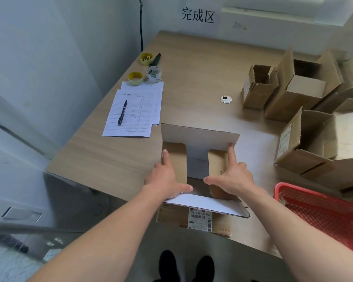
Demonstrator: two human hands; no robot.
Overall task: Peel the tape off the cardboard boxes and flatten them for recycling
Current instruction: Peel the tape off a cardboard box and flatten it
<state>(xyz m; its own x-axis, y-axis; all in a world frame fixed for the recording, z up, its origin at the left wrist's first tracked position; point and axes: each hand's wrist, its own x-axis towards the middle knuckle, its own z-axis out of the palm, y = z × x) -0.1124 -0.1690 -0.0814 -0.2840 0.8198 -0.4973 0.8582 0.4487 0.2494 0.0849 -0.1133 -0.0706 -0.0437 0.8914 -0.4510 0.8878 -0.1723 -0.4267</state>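
Pressing open box (198, 159) flaps, left hand (165, 178), right hand (232, 178)

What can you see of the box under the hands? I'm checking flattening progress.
The cardboard box is brown and corrugated, open-topped, at the table's near edge. Its far flap stands up, two side flaps fold inward, and the white-faced near flap leans toward the person. A barcode label marks its front. The left hand and right hand press its side flaps.

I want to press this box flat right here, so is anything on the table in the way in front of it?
Nothing visible blocks it. Both hands, left hand and right hand, already rest on the open box. The papers with the pen lie off to its left, the other boxes to its right.
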